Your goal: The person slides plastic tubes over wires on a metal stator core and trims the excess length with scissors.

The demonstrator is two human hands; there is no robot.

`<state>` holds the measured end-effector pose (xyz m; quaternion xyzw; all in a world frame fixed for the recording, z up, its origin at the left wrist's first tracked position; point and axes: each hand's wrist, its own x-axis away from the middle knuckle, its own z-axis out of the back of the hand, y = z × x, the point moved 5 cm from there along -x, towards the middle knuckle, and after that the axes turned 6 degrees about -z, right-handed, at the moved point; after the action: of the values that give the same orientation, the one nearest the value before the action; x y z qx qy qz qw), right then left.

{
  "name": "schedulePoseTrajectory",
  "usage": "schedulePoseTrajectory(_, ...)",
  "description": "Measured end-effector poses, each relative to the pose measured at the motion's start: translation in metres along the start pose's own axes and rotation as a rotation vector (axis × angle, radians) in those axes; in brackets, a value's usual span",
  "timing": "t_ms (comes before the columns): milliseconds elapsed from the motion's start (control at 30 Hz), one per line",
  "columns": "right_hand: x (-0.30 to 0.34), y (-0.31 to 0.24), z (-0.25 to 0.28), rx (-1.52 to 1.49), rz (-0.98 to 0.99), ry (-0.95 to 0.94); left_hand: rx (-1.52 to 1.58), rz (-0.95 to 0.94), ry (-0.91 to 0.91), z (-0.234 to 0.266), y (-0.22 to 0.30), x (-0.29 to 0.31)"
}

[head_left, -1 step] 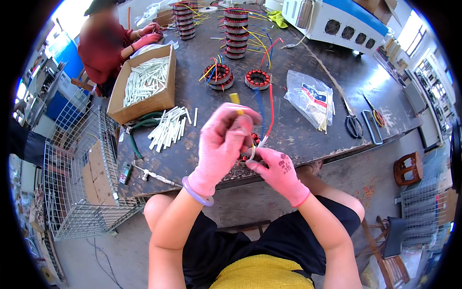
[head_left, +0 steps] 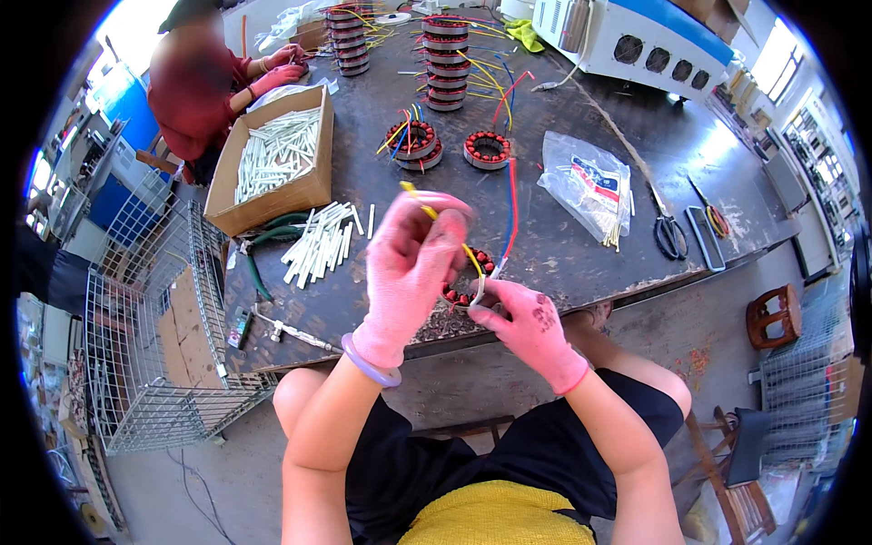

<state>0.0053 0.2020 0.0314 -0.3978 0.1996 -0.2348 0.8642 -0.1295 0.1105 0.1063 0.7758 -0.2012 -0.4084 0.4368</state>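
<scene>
My left hand (head_left: pixel 413 263), in a pink glove, is closed on a yellow wire (head_left: pixel 471 261). One end of that wire sticks up above the fingers, and its lower part runs to a motor stator (head_left: pixel 461 296) with red windings near the table's front edge. In the pink-gloved right hand (head_left: pixel 531 329), thumb and forefinger pinch a short white sleeve (head_left: pixel 481 285) at the stator's right side. A red wire (head_left: pixel 514 204) and a blue wire (head_left: pixel 509 218) rise from the stator's far side. My hands partly cover the stator.
Cut white sleeves (head_left: pixel 320 243) lie left, by a cardboard box (head_left: pixel 309 186) full of more. Beyond stand two stators (head_left: pixel 487 150) (head_left: pixel 418 145) and stacked stators (head_left: pixel 446 64). Right are a plastic bag (head_left: pixel 586 186), scissors (head_left: pixel 669 238) and a phone (head_left: pixel 705 238). A co-worker (head_left: pixel 195 100) sits far left.
My left hand has shifted slightly left, and more of the yellow wire shows between it and the stator. The blue wire now stands closer to the red one. My right hand keeps its pinch.
</scene>
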Motion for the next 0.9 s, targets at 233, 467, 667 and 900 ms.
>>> schedulePoseTrajectory(233, 0.009, 0.031, -0.001, -0.034, -0.091, 0.101, -0.848, -0.063, -0.332, 0.011, -0.054, 0.033)
schedulePoseTrajectory(467, -0.013, 0.041, -0.009, 0.22, 0.103, 0.056, -0.806, 0.116, -0.372, 0.022, -0.097, 0.036)
schedulePoseTrajectory(667, -0.012, 0.041, -0.015, 0.236, 0.102, 0.022, -1.064, 0.154, -0.428, 0.026, -0.104, 0.017)
schedulePoseTrajectory(900, -0.018, 0.046, -0.011, 0.228, 0.143, 0.007, -1.332, 0.067, -0.389, 0.01, -0.105, 0.011)
